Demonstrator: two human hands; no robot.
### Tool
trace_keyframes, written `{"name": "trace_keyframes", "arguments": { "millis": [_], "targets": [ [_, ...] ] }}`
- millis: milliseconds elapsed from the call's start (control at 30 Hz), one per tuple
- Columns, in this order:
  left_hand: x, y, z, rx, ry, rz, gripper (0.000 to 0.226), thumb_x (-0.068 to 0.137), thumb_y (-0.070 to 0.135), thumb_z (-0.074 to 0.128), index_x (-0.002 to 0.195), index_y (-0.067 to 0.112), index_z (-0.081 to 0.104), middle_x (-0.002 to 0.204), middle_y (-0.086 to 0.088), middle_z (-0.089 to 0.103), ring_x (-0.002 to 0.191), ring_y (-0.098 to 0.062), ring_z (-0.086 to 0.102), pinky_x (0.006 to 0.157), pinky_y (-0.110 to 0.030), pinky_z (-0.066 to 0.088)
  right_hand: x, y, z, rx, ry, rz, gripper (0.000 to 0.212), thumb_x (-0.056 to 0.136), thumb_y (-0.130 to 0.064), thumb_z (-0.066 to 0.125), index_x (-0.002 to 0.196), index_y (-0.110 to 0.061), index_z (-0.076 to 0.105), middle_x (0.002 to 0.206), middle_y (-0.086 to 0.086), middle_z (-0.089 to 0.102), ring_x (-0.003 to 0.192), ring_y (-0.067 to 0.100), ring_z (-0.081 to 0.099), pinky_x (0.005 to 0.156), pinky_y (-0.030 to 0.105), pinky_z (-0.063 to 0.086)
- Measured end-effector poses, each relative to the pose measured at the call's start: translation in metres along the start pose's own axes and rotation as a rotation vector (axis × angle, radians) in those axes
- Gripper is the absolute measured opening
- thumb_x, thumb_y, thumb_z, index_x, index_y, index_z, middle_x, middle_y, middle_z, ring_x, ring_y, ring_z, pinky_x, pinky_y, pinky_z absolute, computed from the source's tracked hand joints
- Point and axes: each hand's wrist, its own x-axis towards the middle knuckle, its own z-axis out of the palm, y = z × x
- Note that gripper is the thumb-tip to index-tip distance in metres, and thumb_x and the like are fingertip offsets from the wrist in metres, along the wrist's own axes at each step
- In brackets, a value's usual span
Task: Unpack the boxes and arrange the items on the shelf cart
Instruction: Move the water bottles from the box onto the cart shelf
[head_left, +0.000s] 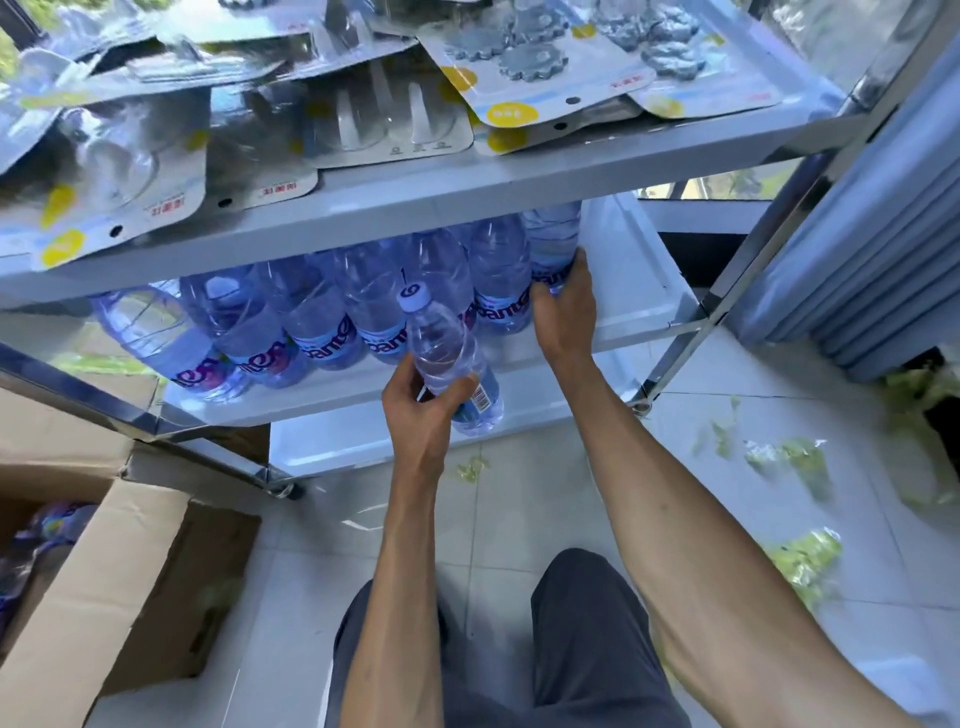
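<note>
Left hand: the left hand (421, 415) grips a clear plastic water bottle (453, 364) around its middle, fingers and thumb wrapped round it, white cap up and tilted away from the person, just in front of the middle shelf's edge.
Right hand: the right hand (563, 306) clasps the end bottle (553, 244) standing on the middle shelf (631, 291), up and to the right of the left-hand grip.
Row: a row of blue-labelled water bottles (322, 317) stands on that shelf, running left from the right hand's grasp, each touching the next.
Top shelf: blister-packed goods on card (363, 119) lie overlapping above both hands.
Box: an open cardboard box (130, 561) sits on the floor, below and left of the left hand.
Floor: green scraps (795, 457) lie scattered on white tiles, right of the arms.
</note>
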Motion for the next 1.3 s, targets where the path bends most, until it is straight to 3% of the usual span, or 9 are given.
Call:
{"name": "trace_keyframes", "arguments": {
  "millis": [400, 633, 833, 1100, 1300],
  "targets": [
    [0.012, -0.013, -0.018, -0.033, -0.102, 0.002, 0.046, 0.069, 0.001, 0.076, 0.114, 0.008, 0.066, 0.105, -0.005, 0.073, 0.092, -0.016, 0.069, 0.075, -0.023, 0.054, -0.002, 0.007, 0.016, -0.108, 0.085, -0.005, 0.082, 0.077, -0.035, 0.041, 0.154, -0.01, 0.023, 0.151, 0.01, 0.04, 0.133, 0.03, 0.042, 0.109, 0.042, 0.036],
    [0.024, -0.013, -0.022, -0.047, -0.122, -0.034, 0.046, 0.063, 0.001, 0.078, 0.107, 0.004, 0.068, 0.097, -0.003, 0.075, 0.086, -0.016, 0.07, 0.071, -0.024, 0.054, 0.005, 0.009, 0.02, -0.146, 0.145, -0.004, 0.076, 0.078, -0.033, 0.041, 0.151, -0.012, 0.03, 0.146, 0.008, 0.046, 0.129, 0.03, 0.046, 0.106, 0.043, 0.039],
    [0.044, -0.008, -0.02, -0.059, -0.15, -0.064, 0.045, 0.061, 0.002, 0.077, 0.105, 0.003, 0.068, 0.097, -0.008, 0.074, 0.086, -0.022, 0.07, 0.074, -0.033, 0.057, 0.025, 0.005, 0.024, -0.157, 0.125, -0.034, 0.063, 0.08, -0.032, 0.042, 0.139, -0.011, 0.042, 0.135, 0.009, 0.055, 0.119, 0.032, 0.053, 0.098, 0.041, 0.043],
    [0.077, -0.007, -0.03, -0.066, -0.124, -0.076, 0.05, 0.059, 0.002, 0.074, 0.109, 0.0, 0.066, 0.103, -0.016, 0.072, 0.089, -0.028, 0.07, 0.073, -0.034, 0.057, 0.029, 0.003, 0.053, -0.199, 0.178, -0.049, 0.069, 0.084, -0.033, 0.042, 0.148, -0.009, 0.032, 0.144, 0.011, 0.048, 0.125, 0.033, 0.05, 0.102, 0.042, 0.041],
    [0.076, -0.008, -0.031, -0.053, -0.145, -0.063, 0.049, 0.059, 0.003, 0.075, 0.107, 0.004, 0.068, 0.099, -0.008, 0.074, 0.088, -0.023, 0.07, 0.071, -0.03, 0.056, 0.024, 0.005, 0.054, -0.226, 0.195, -0.027, 0.075, 0.084, -0.038, 0.037, 0.152, -0.007, 0.027, 0.149, 0.013, 0.043, 0.13, 0.034, 0.046, 0.105, 0.043, 0.038]
  ]
}}
